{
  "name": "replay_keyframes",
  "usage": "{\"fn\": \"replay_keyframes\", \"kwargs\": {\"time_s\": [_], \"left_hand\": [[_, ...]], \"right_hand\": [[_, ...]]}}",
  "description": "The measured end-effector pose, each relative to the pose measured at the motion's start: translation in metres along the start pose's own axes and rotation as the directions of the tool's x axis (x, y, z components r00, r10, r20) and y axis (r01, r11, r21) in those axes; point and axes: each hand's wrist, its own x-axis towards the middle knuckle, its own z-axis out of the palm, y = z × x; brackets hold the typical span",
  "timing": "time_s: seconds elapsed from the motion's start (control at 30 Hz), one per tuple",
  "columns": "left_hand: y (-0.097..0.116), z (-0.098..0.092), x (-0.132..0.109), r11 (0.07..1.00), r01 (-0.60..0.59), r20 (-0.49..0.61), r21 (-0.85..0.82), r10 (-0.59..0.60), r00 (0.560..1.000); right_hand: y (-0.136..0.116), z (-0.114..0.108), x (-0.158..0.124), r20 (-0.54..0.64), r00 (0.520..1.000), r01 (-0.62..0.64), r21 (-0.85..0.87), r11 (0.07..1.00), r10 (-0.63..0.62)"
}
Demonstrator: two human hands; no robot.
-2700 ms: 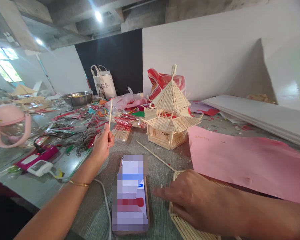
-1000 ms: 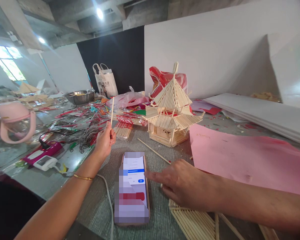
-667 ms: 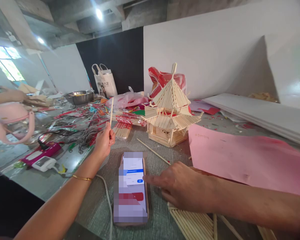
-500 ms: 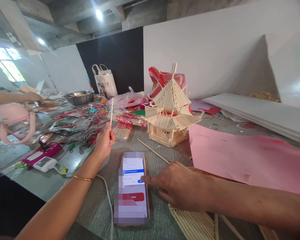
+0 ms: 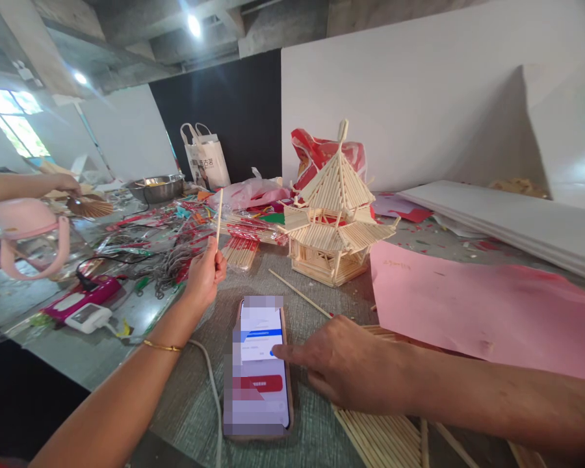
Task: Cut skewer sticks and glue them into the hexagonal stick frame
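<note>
My left hand [image 5: 205, 273] is closed around a thin wooden stick [image 5: 219, 218], which points upward. Below it lies a smartphone [image 5: 286, 396] with its screen lit and partly blurred out. The index finger of my right hand [image 5: 338, 361] is stretched out, its tip on the blue button at the screen's right side; the other fingers are curled and hold nothing I can see. Under that wrist is a panel of sticks laid side by side [image 5: 377, 435], partly hidden. A pagoda model [image 5: 338, 240] built of sticks stands beyond the phone. A loose stick [image 5: 297, 291] lies between phone and model.
Pink paper [image 5: 458, 299] lies at the right, near stacked white boards [image 5: 497, 214]. Leftward are packaged sticks [image 5: 241, 252], grey cords [image 5: 168, 260], a magenta power strip [image 5: 100, 296], a pink-lidded jug [image 5: 24, 227] and a metal bowl [image 5: 156, 188]. A white cable [image 5: 209, 377] runs beside the phone.
My right fingertip has shifted slightly left on the phone screen. At the far left, another person's hand has raised a brown fan-shaped piece. My left hand stays nearly still with the stick.
</note>
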Motion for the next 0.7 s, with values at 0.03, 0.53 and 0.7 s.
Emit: {"fn": "replay_keyframes", "kwargs": {"time_s": [0.03,0.53,0.7], "left_hand": [[-0.0001,-0.0001,0.0001,1.0,-0.001,0.0,0.003,0.001,1.0],[-0.0002,0.0001,0.0,1.0,0.0,0.002,-0.016,0.0,1.0],[-0.0006,0.0002,0.0004,1.0,-0.002,-0.003,-0.019,0.001,1.0]], "right_hand": [[-0.0001,0.0003,0.0002,-0.002,1.0,0.0,0.0,1.0,0.0],[0.0014,0.0009,-0.0003,-0.013,1.0,0.001,0.018,1.0,0.0],[-0.0008,-0.003,-0.0004,0.019,1.0,-0.018,0.034,0.999,0.017]]}}
